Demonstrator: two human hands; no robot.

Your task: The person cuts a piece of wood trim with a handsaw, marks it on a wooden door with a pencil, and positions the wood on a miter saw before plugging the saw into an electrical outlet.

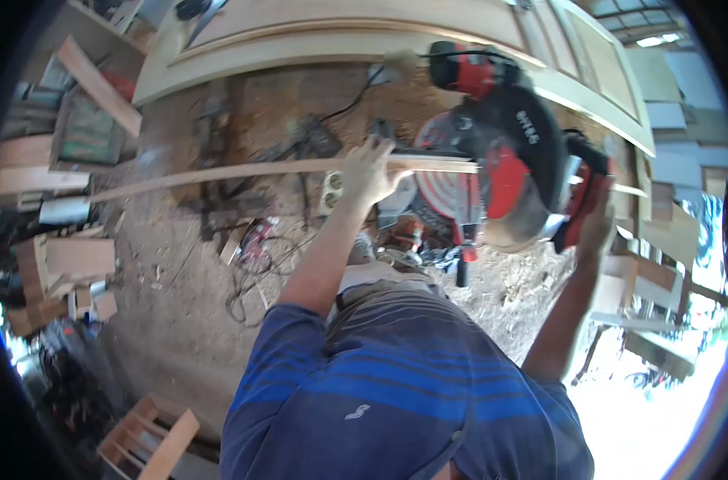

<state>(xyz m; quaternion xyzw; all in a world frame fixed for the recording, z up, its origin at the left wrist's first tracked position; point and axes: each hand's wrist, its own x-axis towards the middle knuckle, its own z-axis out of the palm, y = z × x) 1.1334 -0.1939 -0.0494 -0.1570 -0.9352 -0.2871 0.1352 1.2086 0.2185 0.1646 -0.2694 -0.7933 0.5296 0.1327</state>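
Note:
A red and black miter saw [532, 152] stands before me, its round blade low on the near side. My right hand [594, 220] is closed around the saw's red and black handle [576, 200]. With fingers wrapped over it, my left hand [369, 172] grips a long, thin wooden strip [260, 168] against the saw's fence. The strip runs far out to the left, and its right end [460, 166] lies by the saw head. Exactly where the blade meets the wood is hidden.
Behind the saw lies a large panelled wooden door [340, 52]. A power socket [332, 190] sits left of the saw, with loose cables [252, 288] on the floor below. Wood offcuts [76, 256] are piled at left, and more boards [660, 280] stand at right.

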